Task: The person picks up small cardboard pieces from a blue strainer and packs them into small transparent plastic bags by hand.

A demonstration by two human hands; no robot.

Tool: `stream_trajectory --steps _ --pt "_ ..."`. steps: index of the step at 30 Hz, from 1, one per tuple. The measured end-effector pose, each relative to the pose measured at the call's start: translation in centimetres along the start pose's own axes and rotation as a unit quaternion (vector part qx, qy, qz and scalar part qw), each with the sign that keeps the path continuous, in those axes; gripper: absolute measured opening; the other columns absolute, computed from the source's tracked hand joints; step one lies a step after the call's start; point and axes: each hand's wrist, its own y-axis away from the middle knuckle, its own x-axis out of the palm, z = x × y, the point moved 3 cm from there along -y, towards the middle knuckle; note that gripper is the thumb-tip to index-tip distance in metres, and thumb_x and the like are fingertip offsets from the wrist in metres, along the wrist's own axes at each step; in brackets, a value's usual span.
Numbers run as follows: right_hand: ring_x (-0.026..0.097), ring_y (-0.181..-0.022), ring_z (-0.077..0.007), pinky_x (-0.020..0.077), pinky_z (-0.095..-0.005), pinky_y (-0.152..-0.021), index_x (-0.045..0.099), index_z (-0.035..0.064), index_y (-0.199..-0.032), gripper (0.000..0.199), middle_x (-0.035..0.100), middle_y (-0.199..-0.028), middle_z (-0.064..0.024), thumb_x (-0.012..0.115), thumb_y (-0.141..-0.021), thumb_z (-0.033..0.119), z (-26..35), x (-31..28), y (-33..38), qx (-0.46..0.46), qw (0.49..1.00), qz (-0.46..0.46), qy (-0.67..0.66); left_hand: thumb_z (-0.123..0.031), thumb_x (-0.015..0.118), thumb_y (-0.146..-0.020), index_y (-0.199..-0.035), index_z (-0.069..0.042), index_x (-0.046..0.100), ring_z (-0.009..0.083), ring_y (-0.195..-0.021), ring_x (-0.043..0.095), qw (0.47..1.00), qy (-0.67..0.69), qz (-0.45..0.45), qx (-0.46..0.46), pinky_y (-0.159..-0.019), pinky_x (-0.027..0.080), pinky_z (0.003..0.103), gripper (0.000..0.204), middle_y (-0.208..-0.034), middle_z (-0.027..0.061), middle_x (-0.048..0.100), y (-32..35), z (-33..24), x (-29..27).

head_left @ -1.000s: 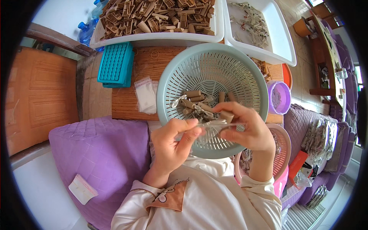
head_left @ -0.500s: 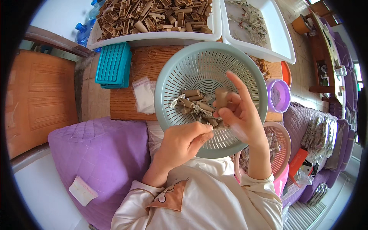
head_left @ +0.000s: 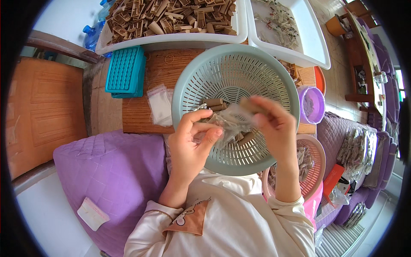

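A round grey-green colander (head_left: 182, 81) sits in front of me, with several brown cork-shaped pieces (head_left: 212, 102) and tangled clear, silvery wire in its bottom. Over it, my right hand (head_left: 276, 124) pinches a similar brown cork-shaped piece (head_left: 249, 106), blurred by motion. A loose, see-through bundle of thin wire (head_left: 231, 122) stretches from near that piece to my left hand (head_left: 192, 137). My left fingers curl around the bundle's near end, thumb and forefinger a little apart. The exact grip of the left fingertips is partly hidden.
Beyond the colander stand a white tub (head_left: 171, 42) of brown casings and another white tub (head_left: 314, 47) of wire bundles. Teal trays (head_left: 124, 70) and clear bags (head_left: 160, 105) lie left; a purple bucket (head_left: 319, 107) and pink basket (head_left: 317, 160) stand right.
My left hand has risen and turned, its fingers now more spread. The right hand has shifted slightly right, its forefinger now folded onto the brown piece. The wire bundle now shows between both hands.
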Motion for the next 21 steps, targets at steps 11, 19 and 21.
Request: stream_trajectory --steps 11,19,21 --pt "0.058 -0.086 -0.0177 0.0470 -0.0262 -0.075 0.056 -0.0034 -0.096 0.024 0.059 -0.091 -0.0108 0.062 -0.073 -0.003 4.8 -1.6 3.1 -0.304 0.938 -0.151 0.075 -0.008 0.070 -0.071 -0.102 -0.001 0.052 0.0058 -0.065 0.058 0.999 -0.043 0.018 0.000 -0.059 0.044 0.017 0.037 -0.072 0.0077 0.065 0.5 0.2 -0.4" --pt "0.060 -0.074 -0.0209 0.0493 -0.0270 -0.063 0.060 0.0004 -0.094 0.029 0.059 -0.083 -0.0105 0.064 -0.066 -0.005 6.0 0.0 2.9 -0.280 0.916 -0.112 0.264 -0.006 0.066 -0.074 -0.103 -0.002 0.053 0.0119 -0.073 0.063 0.996 -0.060 0.048 0.036 -0.067 0.050 0.023 0.032 -0.076 0.0087 0.066 0.9 -1.1 -0.2" --pt "0.060 -0.073 -0.0201 0.0493 -0.0271 -0.063 0.060 0.0003 -0.094 0.029 0.059 -0.082 -0.0102 0.064 -0.066 -0.005 6.1 0.2 2.7 -0.238 0.940 -0.068 0.236 -0.005 0.066 -0.074 -0.104 -0.001 0.053 0.0135 -0.076 0.063 0.996 -0.050 0.075 0.012 -0.069 0.049 0.023 0.033 -0.081 0.0106 0.065 0.9 -1.1 -0.1"
